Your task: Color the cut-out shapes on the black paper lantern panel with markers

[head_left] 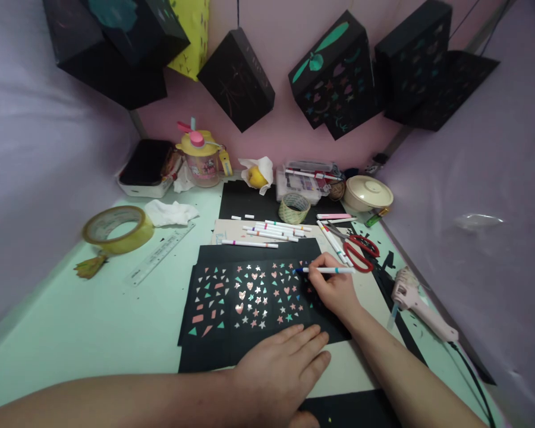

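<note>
My right hand (pixel 334 285) grips a white marker (pixel 334 270) whose dark blue tip points left, at the upper right of a black card sheet (pixel 241 351). Rows of small shiny shapes (pixel 249 294), stars, hearts and triangles in pink, silver and green, cover the sheet. Flat on the sheet's lower edge lies my left hand (pixel 285 362), fingers stretched to the right and holding nothing. Several white markers (pixel 271 230) are grouped just behind the sheet, one lying at its top edge.
Red-handled scissors (pixel 360 252) and a glue gun (pixel 421 303) lie to the right. Tape (pixel 118 230) and a ruler (pixel 163 255) are at the left. Behind stand a bottle (pixel 201 160), another tape roll (pixel 294 208) and a lidded bowl (pixel 368 193). Black boxes (pixel 238 80) hang above.
</note>
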`<state>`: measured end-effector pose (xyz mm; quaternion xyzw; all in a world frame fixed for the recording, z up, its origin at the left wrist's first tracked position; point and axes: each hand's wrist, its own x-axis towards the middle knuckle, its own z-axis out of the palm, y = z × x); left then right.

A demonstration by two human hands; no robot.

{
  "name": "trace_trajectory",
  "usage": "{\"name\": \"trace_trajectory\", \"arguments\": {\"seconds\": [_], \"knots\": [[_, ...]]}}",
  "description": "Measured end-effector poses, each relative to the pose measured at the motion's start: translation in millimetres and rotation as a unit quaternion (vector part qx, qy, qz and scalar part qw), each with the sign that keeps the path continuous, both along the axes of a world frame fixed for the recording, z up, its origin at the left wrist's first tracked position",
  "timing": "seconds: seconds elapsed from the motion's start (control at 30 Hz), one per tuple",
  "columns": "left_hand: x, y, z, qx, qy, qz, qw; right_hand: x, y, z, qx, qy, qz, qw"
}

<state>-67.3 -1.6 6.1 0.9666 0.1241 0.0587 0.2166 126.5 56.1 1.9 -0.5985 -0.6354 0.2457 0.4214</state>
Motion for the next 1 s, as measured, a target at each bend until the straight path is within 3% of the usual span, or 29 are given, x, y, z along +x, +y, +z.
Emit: {"name": "trace_trajectory", "arguments": {"seconds": [1.0], "knots": [[0.8,-0.2,0.2,0.018,0.001,0.0,1.0,2.0,-0.9,-2.7,-0.018,0.01,0.035,0.999]]}}
